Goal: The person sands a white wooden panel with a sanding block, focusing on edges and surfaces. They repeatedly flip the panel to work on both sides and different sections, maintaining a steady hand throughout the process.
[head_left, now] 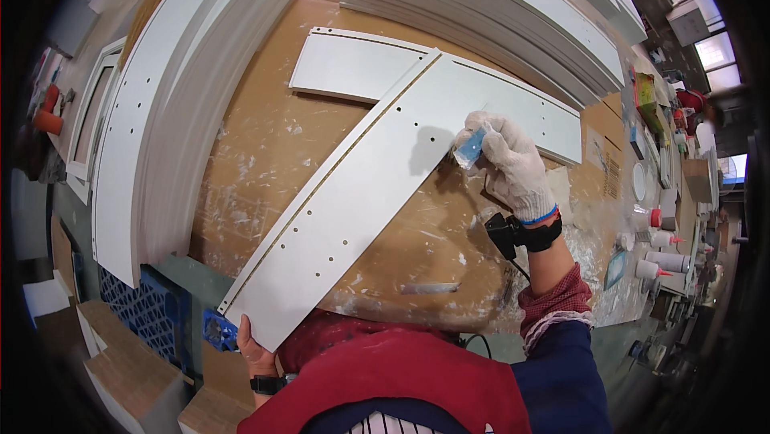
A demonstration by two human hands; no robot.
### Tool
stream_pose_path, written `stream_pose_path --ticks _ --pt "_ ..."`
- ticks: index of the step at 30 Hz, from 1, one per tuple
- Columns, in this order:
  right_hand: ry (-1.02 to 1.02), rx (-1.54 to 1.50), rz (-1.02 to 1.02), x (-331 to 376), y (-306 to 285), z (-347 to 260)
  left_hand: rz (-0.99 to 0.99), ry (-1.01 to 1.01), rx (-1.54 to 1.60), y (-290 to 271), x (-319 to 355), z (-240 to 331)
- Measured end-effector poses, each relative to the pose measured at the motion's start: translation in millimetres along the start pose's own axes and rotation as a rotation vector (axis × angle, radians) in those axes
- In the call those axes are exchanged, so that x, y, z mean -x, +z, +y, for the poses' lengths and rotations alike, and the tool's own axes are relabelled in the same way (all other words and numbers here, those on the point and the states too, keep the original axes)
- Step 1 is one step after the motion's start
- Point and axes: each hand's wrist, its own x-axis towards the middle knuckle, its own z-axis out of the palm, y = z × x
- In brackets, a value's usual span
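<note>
A long white board (329, 201) with drilled holes and a groove along one edge slants across the bench, its near end by my body. My left hand (257, 354), bare, grips that near end with the thumb on top; its other fingers are partly hidden. Beneath the board's far end lies a second white grooved board (345, 65), crosswise. My right hand (509, 157), in a white knit glove, pinches a small flat blue piece (471, 148) with a whitish, smeared edge. The piece is beside the first board's right edge; whether it touches cannot be told.
Tall stacks of white boards stand at the left (132, 137) and the back (513, 17). The cardboard-covered bench (249, 169) carries white smears and a thin metal strip (431, 288). Glue bottles (651, 269) lie at right; blue plastic crates (144, 314) sit at lower left.
</note>
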Motion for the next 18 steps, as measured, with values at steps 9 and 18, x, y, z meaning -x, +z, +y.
stream_pose_path --ticks 9,18 --pt "-0.074 0.044 0.096 -33 -5 -3 0.046 0.015 -0.027 -8 -1 -1" --pt "-0.165 0.552 0.308 -120 -27 -26 0.1 0.038 -0.089 -18 -3 -2"
